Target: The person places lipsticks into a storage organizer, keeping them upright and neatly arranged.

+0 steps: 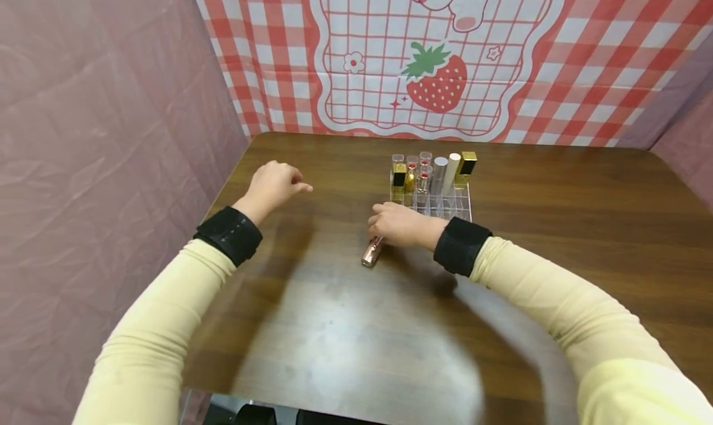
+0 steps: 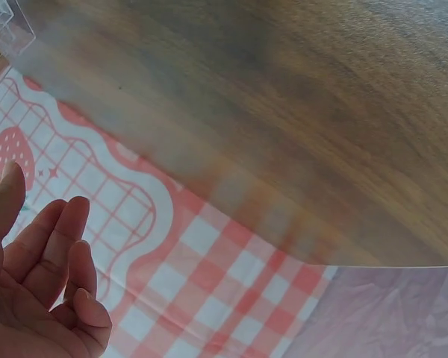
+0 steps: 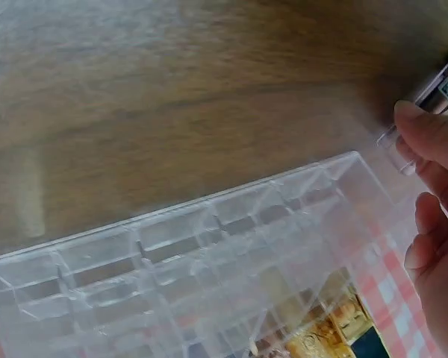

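Observation:
My right hand (image 1: 398, 223) pinches a rose-gold lipstick (image 1: 372, 252) between thumb and fingers, just in front of a clear lipstick organizer (image 1: 463, 206). In the right wrist view the lipstick (image 3: 437, 95) shows a clear end and a small label, and its far part runs out of frame. Several lipsticks stand in the organizer's back rows, among them a white tube (image 1: 452, 170), a silver tube (image 1: 439, 172) and a gold one with a black panel (image 1: 466, 165). Away to the left, my left hand (image 1: 273, 187) hovers over the table with loosely bent fingers, holding nothing.
The brown wooden table (image 1: 312, 326) reaches back to a red-and-white checked cloth (image 1: 284, 47) with a strawberry print. Pink fabric (image 1: 111, 134) hangs along the left side. Front compartments (image 3: 179, 246) of the organizer hold no lipsticks.

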`<state>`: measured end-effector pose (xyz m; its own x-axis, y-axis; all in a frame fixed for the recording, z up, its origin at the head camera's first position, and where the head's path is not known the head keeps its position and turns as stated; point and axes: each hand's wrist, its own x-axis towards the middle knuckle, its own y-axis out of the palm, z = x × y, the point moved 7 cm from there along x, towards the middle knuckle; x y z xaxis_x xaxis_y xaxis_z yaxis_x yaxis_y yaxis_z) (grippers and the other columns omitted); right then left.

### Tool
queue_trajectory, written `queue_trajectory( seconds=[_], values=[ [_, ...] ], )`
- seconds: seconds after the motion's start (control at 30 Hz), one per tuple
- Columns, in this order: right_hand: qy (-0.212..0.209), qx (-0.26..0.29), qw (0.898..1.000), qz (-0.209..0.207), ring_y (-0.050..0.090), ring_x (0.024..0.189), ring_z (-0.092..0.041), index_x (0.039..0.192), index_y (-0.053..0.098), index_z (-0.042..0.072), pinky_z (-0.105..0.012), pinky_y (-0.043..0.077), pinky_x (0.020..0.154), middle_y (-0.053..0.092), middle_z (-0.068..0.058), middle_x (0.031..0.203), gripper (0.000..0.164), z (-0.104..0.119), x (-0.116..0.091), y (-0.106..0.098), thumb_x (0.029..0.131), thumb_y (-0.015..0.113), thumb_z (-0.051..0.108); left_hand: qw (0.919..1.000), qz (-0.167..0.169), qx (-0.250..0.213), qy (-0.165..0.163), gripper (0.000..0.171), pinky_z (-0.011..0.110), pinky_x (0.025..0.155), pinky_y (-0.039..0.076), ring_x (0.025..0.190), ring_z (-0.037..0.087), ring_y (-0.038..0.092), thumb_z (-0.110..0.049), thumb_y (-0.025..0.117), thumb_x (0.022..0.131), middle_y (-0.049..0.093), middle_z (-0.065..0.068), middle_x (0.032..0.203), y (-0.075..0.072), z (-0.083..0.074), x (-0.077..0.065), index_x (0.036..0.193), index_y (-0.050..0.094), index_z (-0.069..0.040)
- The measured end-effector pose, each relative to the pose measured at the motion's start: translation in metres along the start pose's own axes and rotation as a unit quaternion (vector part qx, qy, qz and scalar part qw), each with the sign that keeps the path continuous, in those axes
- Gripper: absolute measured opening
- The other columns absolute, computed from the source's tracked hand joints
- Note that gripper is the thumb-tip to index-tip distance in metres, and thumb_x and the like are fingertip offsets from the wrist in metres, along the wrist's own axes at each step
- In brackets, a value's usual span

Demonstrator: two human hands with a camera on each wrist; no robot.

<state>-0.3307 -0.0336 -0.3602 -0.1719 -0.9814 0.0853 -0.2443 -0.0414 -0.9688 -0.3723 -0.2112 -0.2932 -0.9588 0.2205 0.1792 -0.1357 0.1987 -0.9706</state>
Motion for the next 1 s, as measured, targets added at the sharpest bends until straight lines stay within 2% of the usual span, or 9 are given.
queue_trajectory(
  seconds=[0.13, 0.3, 0.43, 0.53, 0.73, 0.87, 1.0],
  values=[
    [0.009, 0.035, 0.999, 0.004, 0.042, 0.07, -0.017, 0.081, 0.069, 0.013, -0.03, 0.036, 0.064, 0.063, 0.003, 0.079, 0.012, -0.002, -0.008, -0.015, 0.069, 0.072, 0.01, 1.0, 0.001, -0.006, 0.008, 0.03, 0.042, 0.073, 0.046, 0.079, 0.029, 0.06, -0.034, 0.068, 0.081, 0.071, 0.009, 0.084, 0.005, -0.003, 0.0, 0.09, 0.073, -0.005],
    [0.033, 0.089, 0.995, -0.008, 0.044, 0.07, -0.018, 0.086, 0.07, 0.008, -0.03, 0.037, 0.065, 0.063, -0.001, 0.081, 0.019, -0.012, -0.029, -0.054, 0.069, 0.076, 0.01, 0.9999, 0.001, -0.012, 0.009, 0.031, 0.042, 0.072, 0.044, 0.079, 0.029, 0.058, -0.034, 0.069, 0.08, 0.07, 0.009, 0.083, 0.01, -0.003, -0.002, 0.089, 0.073, -0.005],
    [0.078, 0.095, 0.992, -0.011, 0.045, 0.071, -0.018, 0.088, 0.069, 0.006, -0.032, 0.038, 0.064, 0.063, -0.003, 0.081, 0.02, -0.038, -0.059, -0.082, 0.07, 0.077, 0.008, 0.9997, -0.006, -0.016, 0.019, 0.03, 0.041, 0.07, 0.044, 0.077, 0.029, 0.058, -0.034, 0.07, 0.079, 0.07, 0.009, 0.08, 0.013, -0.006, -0.002, 0.087, 0.073, -0.005],
    [0.124, 0.08, 0.989, -0.004, 0.045, 0.071, -0.019, 0.087, 0.069, 0.006, -0.034, 0.038, 0.064, 0.063, -0.003, 0.081, 0.02, -0.062, -0.083, -0.095, 0.069, 0.077, 0.005, 0.9994, -0.008, -0.02, 0.028, 0.03, 0.042, 0.07, 0.045, 0.076, 0.029, 0.059, -0.033, 0.071, 0.079, 0.07, 0.009, 0.08, 0.014, -0.008, -0.001, 0.087, 0.073, -0.005],
    [0.188, 0.058, 0.98, 0.029, 0.051, 0.077, -0.024, 0.088, 0.069, 0.004, -0.04, 0.044, 0.071, 0.062, -0.006, 0.08, 0.02, -0.095, -0.108, -0.098, 0.069, 0.076, 0.005, 0.9994, -0.005, -0.016, 0.029, 0.03, 0.042, 0.073, 0.045, 0.081, 0.031, 0.059, -0.033, 0.07, 0.079, 0.071, 0.009, 0.085, 0.014, -0.011, 0.001, 0.089, 0.073, -0.005],
    [0.191, 0.047, 0.98, 0.044, 0.052, 0.076, -0.025, 0.088, 0.068, 0.004, -0.044, 0.043, 0.08, 0.062, -0.007, 0.078, 0.017, -0.103, -0.112, -0.091, 0.071, 0.075, 0.005, 0.9995, -0.002, -0.014, 0.029, 0.031, 0.042, 0.075, 0.045, 0.083, 0.031, 0.059, -0.033, 0.07, 0.079, 0.071, 0.01, 0.087, 0.013, -0.014, 0.001, 0.091, 0.073, -0.004],
    [0.2, 0.028, 0.978, 0.044, 0.045, 0.07, -0.022, 0.082, 0.065, 0.007, -0.039, 0.04, 0.074, 0.057, -0.003, 0.072, 0.012, -0.109, -0.112, -0.086, 0.072, 0.072, 0.003, 0.9994, 0.002, -0.013, 0.033, 0.034, 0.042, 0.077, 0.045, 0.086, 0.031, 0.059, -0.034, 0.07, 0.079, 0.071, 0.011, 0.091, 0.013, -0.018, 0.001, 0.094, 0.072, -0.004]
  ],
)
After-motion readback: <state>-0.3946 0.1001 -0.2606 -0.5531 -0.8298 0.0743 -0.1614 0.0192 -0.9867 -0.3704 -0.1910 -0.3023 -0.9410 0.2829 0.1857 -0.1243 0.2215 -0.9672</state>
